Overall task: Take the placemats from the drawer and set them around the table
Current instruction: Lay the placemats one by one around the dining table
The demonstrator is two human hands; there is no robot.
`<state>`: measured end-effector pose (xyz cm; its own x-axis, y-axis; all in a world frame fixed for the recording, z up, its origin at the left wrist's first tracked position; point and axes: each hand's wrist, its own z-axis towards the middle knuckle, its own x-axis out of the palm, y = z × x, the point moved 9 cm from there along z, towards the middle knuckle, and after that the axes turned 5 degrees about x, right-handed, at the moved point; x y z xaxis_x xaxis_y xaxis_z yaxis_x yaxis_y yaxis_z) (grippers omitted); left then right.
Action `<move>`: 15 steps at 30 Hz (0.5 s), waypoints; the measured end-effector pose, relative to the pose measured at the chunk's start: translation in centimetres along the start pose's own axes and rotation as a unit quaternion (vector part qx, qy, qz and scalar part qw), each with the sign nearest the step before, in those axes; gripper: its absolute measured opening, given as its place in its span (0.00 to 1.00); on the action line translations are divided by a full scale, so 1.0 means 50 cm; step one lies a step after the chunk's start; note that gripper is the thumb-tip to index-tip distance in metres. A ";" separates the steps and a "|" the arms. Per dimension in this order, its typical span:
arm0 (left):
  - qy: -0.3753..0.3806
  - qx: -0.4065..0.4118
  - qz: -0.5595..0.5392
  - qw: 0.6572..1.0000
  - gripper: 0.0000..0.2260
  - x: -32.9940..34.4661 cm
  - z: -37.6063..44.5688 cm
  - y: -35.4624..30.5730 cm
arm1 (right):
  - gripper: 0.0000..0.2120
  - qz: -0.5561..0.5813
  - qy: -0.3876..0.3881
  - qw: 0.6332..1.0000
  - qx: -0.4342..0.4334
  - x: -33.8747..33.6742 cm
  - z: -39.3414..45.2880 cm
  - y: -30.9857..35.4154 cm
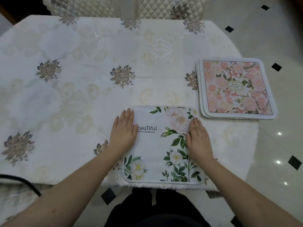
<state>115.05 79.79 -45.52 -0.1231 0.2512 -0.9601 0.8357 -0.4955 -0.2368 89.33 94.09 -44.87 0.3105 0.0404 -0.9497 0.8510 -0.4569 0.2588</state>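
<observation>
White floral placemat point(162, 145), near table point(82, 46) edge, pressed flat by left hand point(123, 130) and right hand point(197, 136), fingers straight together; best squared to edge; pink-floral placemat stack point(236, 87) waits right.

A white fabric placemat printed with green leaves and pale flowers point(161, 145) lies flat at the near edge of the table covered by a white embroidered tablecloth point(82, 89). The left hand point(123, 130) rests flat on its left edge and the right hand point(197, 136) on its right part. A stack of pink floral square placemats point(236, 89) lies at the table's right edge, behind and to the right of it.
</observation>
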 end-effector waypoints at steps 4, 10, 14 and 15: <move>-0.017 0.028 -0.061 0.998 0.27 0.028 -0.045 -0.131 | 0.30 0.029 0.009 0.998 -0.046 0.041 -0.043 0.143; 0.019 0.070 -0.011 0.997 0.26 0.084 -0.105 -0.171 | 0.26 -0.014 0.045 0.996 -0.078 0.097 -0.101 0.215; 0.034 0.141 0.018 0.989 0.28 0.085 -0.138 -0.158 | 0.29 -0.040 0.045 0.992 -0.112 0.100 -0.121 0.192; 0.041 0.160 0.026 0.986 0.28 0.085 -0.144 -0.154 | 0.30 -0.047 0.049 0.991 -0.119 0.101 -0.127 0.180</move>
<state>111.92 90.67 -46.69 -0.0296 0.2783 -0.9600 0.6266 -0.7431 -0.2348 101.26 95.82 -46.23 0.2538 0.1640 -0.9533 0.9507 -0.2241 0.2145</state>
